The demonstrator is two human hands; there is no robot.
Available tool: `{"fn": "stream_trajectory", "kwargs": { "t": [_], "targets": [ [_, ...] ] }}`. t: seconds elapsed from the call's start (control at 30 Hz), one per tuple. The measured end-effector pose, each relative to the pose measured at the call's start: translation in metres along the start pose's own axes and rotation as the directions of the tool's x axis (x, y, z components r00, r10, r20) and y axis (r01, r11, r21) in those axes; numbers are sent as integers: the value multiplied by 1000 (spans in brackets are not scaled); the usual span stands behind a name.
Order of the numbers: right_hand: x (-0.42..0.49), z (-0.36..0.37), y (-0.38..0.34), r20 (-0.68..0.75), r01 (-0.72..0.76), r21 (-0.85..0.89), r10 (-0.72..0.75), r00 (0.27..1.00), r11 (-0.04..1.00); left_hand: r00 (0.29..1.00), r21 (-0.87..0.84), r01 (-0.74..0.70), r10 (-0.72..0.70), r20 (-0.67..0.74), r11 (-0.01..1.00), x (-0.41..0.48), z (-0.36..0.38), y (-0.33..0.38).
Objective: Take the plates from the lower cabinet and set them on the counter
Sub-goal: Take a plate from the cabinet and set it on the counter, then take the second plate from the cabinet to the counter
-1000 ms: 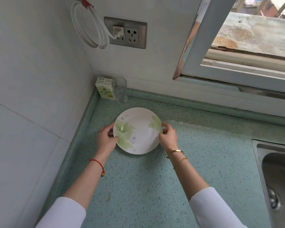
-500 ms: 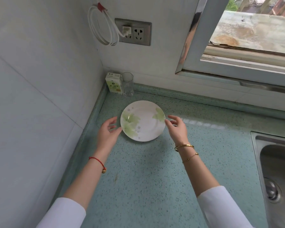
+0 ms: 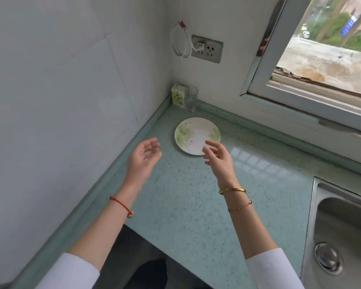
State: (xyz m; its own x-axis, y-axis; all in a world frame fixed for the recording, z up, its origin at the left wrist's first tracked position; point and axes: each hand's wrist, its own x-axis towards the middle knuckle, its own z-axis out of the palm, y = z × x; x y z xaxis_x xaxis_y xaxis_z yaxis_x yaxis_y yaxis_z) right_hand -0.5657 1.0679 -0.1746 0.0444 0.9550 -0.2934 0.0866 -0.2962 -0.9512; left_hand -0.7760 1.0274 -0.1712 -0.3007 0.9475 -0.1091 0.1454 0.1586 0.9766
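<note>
Plate (image 3: pixel 197 133) flat on counter (image 3: pixel 196 197) near back-left corner; both hands empty and off it.

See white plate with green leaf print in front of small carton (image 3: pixel 178 95) and clear glass (image 3: pixel 191 99), set side by side against the wall (image 3: pixel 71 101). Note left hand (image 3: pixel 143 158) hovering to plate's left, apart from rim, palm turned inward, fingers relaxed and slightly curled, gripping nothing. Note right hand (image 3: pixel 219 158) at plate's near-right rim, fingers loosely spread, likewise gripping nothing; cannot tell whether fingertips touch rim. Record red cord (image 3: pixel 121 204) on left wrist, gold bangles (image 3: pixel 232 190) on right. Log steel sink (image 3: pixel 342 226) at counter's right end, wall socket (image 3: pixel 211 50) with coiled white cable (image 3: pixel 176 42) above corner.
</note>
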Motion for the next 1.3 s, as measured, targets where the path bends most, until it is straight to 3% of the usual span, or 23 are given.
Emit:
{"fn": "stream_trajectory", "kwargs": {
  "t": [0.27,0.5,0.67,0.87,1.1,1.23,1.3],
  "targets": [
    [-105,-11,12,382,97,-71,-62,922,993,941,-132,-26,-20,-338,991,-184,-13,6],
    [-208,2,37,657,184,-114,-65,751,976,761,-190,-47,-88,-643,981,-351,-31,-5],
    [-289,32,59,833,205,-120,-14,553,971,540,-218,-57,-153,-827,974,-470,-42,-14],
    [-412,67,87,973,283,-144,84,216,948,200,-241,-81,-222,-954,967,-613,-41,-32],
    [-582,84,129,978,406,-110,172,-118,907,-199,-232,-90,-246,-949,968,-779,-29,-48],
    [-685,83,159,943,400,-88,206,-261,912,-359,-241,-110,-265,-895,964,-874,-26,-54],
    [-730,81,171,924,394,-78,214,-316,916,-406,-247,-120,-274,-872,962,-914,-26,-56]
  ]
}}
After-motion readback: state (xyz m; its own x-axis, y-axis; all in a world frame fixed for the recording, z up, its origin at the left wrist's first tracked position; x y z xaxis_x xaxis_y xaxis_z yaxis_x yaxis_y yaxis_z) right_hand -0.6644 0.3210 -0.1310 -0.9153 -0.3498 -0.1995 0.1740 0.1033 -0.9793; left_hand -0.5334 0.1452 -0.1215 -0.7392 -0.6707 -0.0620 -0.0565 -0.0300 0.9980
